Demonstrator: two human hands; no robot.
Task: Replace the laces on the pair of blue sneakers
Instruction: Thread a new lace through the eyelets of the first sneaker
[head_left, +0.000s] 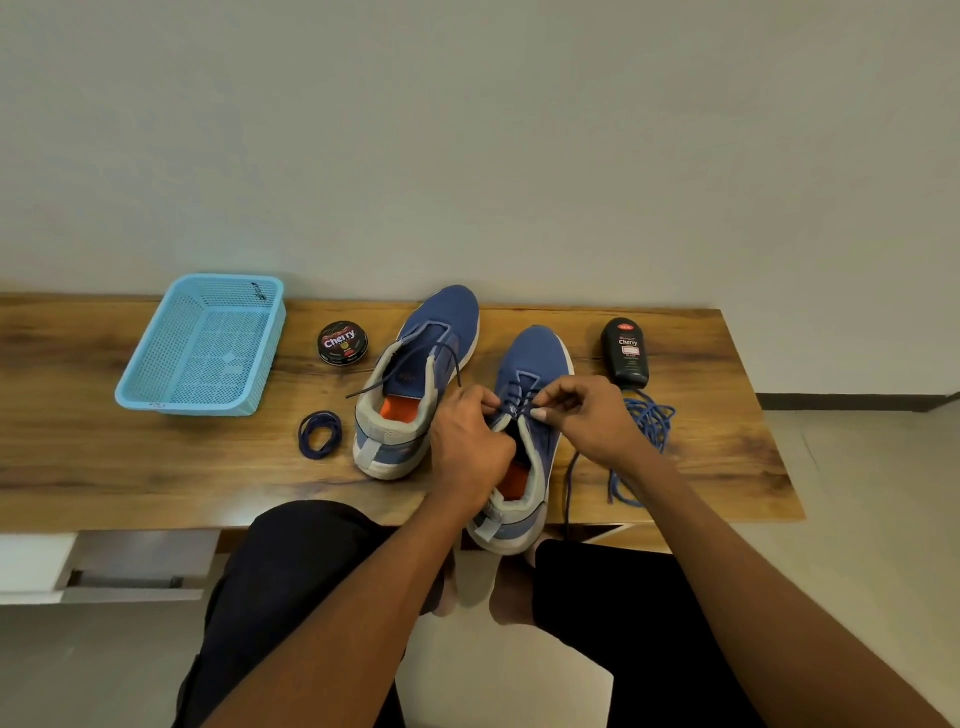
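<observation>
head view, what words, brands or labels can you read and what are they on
"Cherry": on the lid of the round black tin.
"Cherry": on the label of the black bottle.
Smaller print under both brand names: too small to read.
Dark mark on the far rim of the blue basket: blurred, unreadable.
Mark on the left sneaker's tongue: unreadable.

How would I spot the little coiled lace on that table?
Start at the light blue basket on the left of the wooden table. Just right of its near corner, beside the left sneaker's heel, lies the coiled lace: a neat dark navy ring, unlike the loose brighter blue tangle on the right.
</observation>
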